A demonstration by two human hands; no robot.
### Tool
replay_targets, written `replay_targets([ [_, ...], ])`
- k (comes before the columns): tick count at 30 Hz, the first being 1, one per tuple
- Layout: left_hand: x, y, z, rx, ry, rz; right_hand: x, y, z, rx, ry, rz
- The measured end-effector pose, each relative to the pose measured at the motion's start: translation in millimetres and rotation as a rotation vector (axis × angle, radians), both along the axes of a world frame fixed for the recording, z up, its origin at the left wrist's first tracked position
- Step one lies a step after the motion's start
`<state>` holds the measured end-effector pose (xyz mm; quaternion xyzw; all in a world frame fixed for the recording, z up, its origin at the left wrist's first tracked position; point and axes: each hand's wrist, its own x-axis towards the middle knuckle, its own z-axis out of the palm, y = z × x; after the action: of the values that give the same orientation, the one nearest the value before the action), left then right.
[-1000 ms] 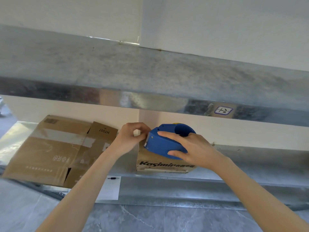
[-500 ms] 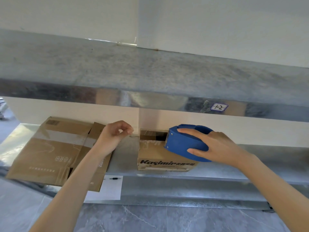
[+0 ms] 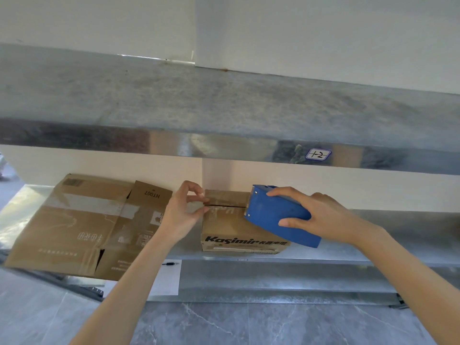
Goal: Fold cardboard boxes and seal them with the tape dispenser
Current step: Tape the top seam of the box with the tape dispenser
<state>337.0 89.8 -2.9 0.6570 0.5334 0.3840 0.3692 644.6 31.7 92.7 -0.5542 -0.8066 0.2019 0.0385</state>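
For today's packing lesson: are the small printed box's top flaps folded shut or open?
Folded shut: the flaps of the box lie flat, meeting along a narrow dark seam.

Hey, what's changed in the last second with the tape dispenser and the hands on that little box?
The right hand slid the tape dispenser rightward along the small box, left end to right end. The left hand left the dispenser's mouth and now sits at the box's left edge, apparently pinching the tape end. Unchanged: the right hand's grip, the box's place, the flattened cardboard.
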Motion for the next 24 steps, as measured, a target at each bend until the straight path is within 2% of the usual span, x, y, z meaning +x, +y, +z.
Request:
replay_targets([
  [4,5,-3,-13,0.027,0.072,0.039,5,9,3,-0.033,0.012,-0.005],
  [17,3,0,-22,0.018,-0.040,0.062,-8,46,0,-0.210,0.127,0.016],
  [24,1,2,-19,-0.028,-0.093,0.040,-14,53,-5,-0.228,0.132,0.003],
])
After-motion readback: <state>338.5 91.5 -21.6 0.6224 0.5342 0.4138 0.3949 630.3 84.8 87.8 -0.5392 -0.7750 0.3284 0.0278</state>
